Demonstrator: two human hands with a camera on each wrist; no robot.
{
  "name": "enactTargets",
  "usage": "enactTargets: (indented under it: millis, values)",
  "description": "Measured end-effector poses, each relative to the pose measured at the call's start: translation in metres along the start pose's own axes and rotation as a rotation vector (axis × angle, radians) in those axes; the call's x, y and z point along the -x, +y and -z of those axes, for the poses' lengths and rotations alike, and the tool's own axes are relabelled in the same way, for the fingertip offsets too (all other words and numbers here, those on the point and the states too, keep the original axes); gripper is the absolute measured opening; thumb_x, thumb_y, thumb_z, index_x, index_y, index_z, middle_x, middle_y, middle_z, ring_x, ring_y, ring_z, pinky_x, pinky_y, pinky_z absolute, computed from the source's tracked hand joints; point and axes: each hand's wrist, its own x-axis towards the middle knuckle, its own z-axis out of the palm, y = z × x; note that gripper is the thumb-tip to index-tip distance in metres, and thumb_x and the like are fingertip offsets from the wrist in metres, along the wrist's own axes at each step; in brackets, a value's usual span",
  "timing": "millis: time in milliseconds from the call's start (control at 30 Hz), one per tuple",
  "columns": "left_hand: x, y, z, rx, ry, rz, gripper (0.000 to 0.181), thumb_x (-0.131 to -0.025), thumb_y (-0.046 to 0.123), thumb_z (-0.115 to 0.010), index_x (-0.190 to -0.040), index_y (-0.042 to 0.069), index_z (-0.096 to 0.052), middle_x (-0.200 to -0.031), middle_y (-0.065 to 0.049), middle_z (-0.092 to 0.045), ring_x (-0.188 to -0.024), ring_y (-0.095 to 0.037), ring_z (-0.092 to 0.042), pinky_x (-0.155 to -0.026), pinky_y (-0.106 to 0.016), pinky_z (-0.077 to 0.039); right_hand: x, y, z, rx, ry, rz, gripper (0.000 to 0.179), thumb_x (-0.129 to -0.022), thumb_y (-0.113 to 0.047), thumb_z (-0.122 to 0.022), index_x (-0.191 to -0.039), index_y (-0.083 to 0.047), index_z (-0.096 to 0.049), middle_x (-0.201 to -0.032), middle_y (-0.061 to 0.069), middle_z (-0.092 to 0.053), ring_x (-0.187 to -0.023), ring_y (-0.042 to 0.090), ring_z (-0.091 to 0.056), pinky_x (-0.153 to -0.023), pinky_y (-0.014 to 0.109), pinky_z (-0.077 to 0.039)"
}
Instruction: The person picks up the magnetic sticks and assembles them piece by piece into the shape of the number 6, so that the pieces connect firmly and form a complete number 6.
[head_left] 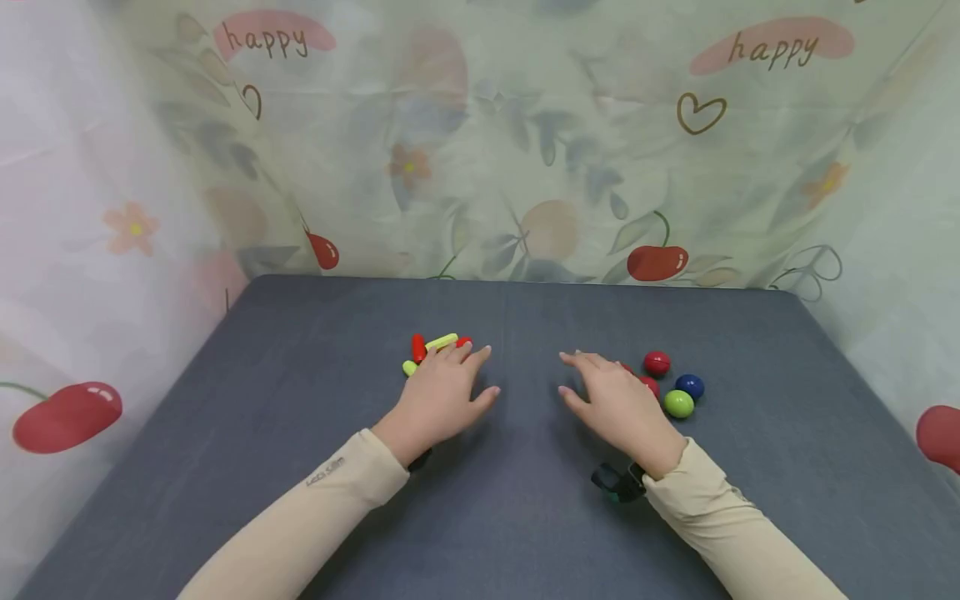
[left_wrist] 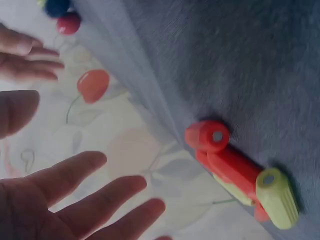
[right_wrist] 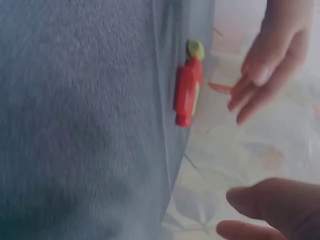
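My left hand [head_left: 438, 396] hovers with fingers spread, its fingertips overlapping a small cluster of plastic rods in the head view. Among them are a red rod [head_left: 418, 347] and a yellow-green rod [head_left: 442, 342]; others are partly hidden behind the fingers. The left wrist view shows a grey dot on the end of a yellow-green rod [left_wrist: 277, 200], with the hand apart from the pile. On the other side, my right hand [head_left: 618, 400] is held over the table, fingers extended and holding nothing. Beside it lie a red ball [head_left: 657, 363], a dark blue ball [head_left: 690, 386] and a green ball [head_left: 678, 404]; further red is partly hidden by that hand.
A dark grey cloth-covered table [head_left: 517, 517] lies under both hands. Behind it hangs a pale curtain [head_left: 495, 150] printed with cherries, leaves and writing. A black wrist camera [head_left: 618, 482] sits under the right wrist.
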Motion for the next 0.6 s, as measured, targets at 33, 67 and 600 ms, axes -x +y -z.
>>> enactTargets:
  millis: [33,67,600]
  values:
    - [0.001,-0.002,0.003,0.039,-0.002,0.008,0.061,-0.092,0.045,-0.060,-0.145,0.017,-0.046,-0.146,-0.008,-0.048,-0.135,-0.026,-0.045,-0.108,-0.048,-0.039,0.000,0.003,0.003,-0.031,0.001,-0.013,0.051,-0.091,-0.028,-0.067,-0.137,-0.009,-0.055,-0.139,0.018,-0.053,-0.126,0.035,-0.053,-0.099,0.053,-0.045]
    - [0.002,-0.005,0.007,0.079,-0.001,0.014,0.058,-0.093,0.042,-0.060,-0.144,0.017,-0.048,-0.144,-0.007,-0.051,-0.130,-0.024,-0.050,-0.103,-0.047,-0.045,0.001,0.006,0.006,-0.064,0.002,-0.025,0.049,-0.091,-0.026,-0.067,-0.136,-0.009,-0.055,-0.136,0.018,-0.055,-0.119,0.034,-0.057,-0.093,0.051,-0.050]
    - [0.005,-0.072,0.034,0.584,-0.017,0.253,0.033,-0.098,0.028,-0.056,-0.130,0.019,-0.058,-0.126,-0.004,-0.061,-0.112,-0.023,-0.059,-0.086,-0.040,-0.052,0.011,0.059,0.023,-0.397,0.066,-0.111,0.036,-0.095,-0.024,-0.064,-0.128,-0.011,-0.059,-0.121,0.014,-0.064,-0.105,0.030,-0.065,-0.087,0.047,-0.053]
